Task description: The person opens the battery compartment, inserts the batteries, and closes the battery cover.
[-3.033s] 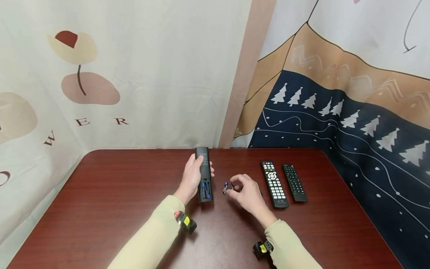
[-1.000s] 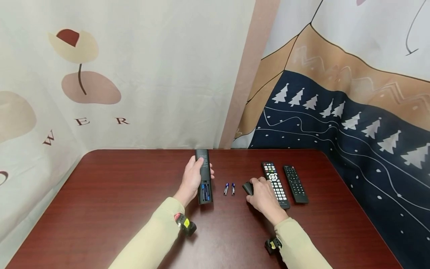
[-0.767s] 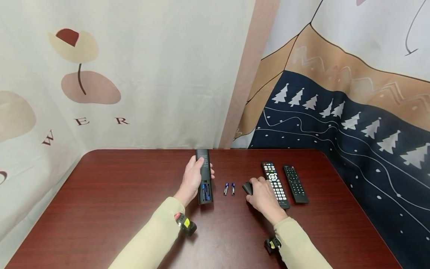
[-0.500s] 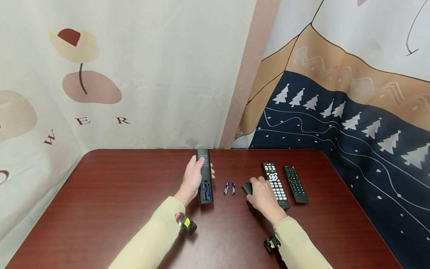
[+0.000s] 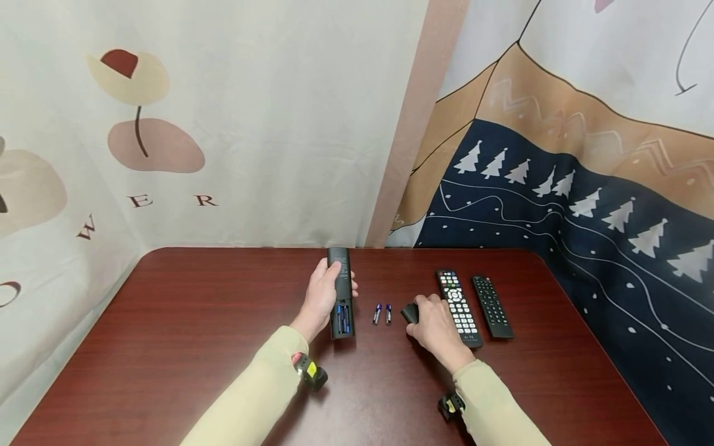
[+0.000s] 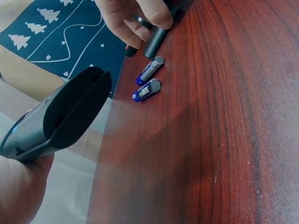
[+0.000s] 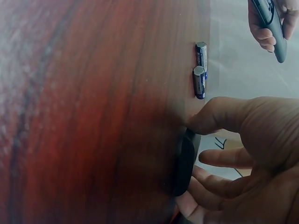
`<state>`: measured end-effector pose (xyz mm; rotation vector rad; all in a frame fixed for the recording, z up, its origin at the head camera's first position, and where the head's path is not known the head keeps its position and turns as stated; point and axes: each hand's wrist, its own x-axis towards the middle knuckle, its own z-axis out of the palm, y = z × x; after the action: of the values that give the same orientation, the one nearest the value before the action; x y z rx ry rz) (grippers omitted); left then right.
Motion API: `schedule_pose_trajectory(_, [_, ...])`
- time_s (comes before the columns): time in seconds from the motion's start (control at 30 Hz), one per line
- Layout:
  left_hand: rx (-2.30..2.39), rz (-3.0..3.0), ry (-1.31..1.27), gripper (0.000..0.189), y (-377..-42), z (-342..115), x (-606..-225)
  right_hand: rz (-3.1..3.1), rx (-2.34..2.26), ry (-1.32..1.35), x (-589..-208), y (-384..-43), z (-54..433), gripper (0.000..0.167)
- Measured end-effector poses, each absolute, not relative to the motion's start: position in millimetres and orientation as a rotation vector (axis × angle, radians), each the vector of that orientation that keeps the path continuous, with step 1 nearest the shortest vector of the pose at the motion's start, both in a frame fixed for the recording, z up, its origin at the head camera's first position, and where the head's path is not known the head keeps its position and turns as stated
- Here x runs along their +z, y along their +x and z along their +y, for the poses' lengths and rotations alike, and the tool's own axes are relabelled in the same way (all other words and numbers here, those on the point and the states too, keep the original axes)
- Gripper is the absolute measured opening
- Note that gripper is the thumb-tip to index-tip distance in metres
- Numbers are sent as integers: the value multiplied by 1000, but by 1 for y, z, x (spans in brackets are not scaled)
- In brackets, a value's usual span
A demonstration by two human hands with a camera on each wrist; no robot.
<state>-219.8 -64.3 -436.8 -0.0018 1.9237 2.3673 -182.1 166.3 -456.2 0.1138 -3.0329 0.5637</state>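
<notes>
My left hand point(image 5: 320, 294) grips a dark grey remote control point(image 5: 341, 272) raised over the table, its back facing up. The battery compartment point(image 5: 343, 319) at its near end is uncovered, with blue batteries inside. Between thumb and fingers, my right hand point(image 5: 437, 325) holds a small black battery cover point(image 5: 410, 313), low at the tabletop; the right wrist view shows this cover point(image 7: 184, 163) edge-on. Two loose blue and silver batteries point(image 5: 377, 314) lie side by side between the hands. The left wrist view shows the remote's end point(image 6: 77, 109) close up.
A black remote with white buttons point(image 5: 460, 310) lies just right of my right hand, partly behind it. Beside it is a smaller black remote point(image 5: 493, 308). All rest on a reddish-brown table point(image 5: 223, 322) backed by printed curtains point(image 5: 279, 124).
Since three seconds ago, my right hand has left the loose batteries, moved right and taken hold of the battery cover. In the last second it hardly moves. The left hand keeps the remote in place.
</notes>
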Motion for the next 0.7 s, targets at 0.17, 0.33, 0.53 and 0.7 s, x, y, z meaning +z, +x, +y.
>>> schedule_pose_trajectory(0.17, [2363, 1937, -10, 34, -220, -64, -436, -3021, 602, 109, -456, -181, 165, 49])
schedule_pose_trajectory(0.33, [2360, 1948, -1, 34, -220, -64, -436, -3007, 660, 100, -452, -181, 162, 52])
schedule_pose_trajectory(0.53, [2368, 1947, -1, 34, -220, -64, -436, -2939, 719, 137, -449, -178, 157, 53])
schedule_pose_trajectory(0.7, [2364, 1946, -13, 35, -219, -64, -436, -2847, 787, 169, -446, -176, 151, 56])
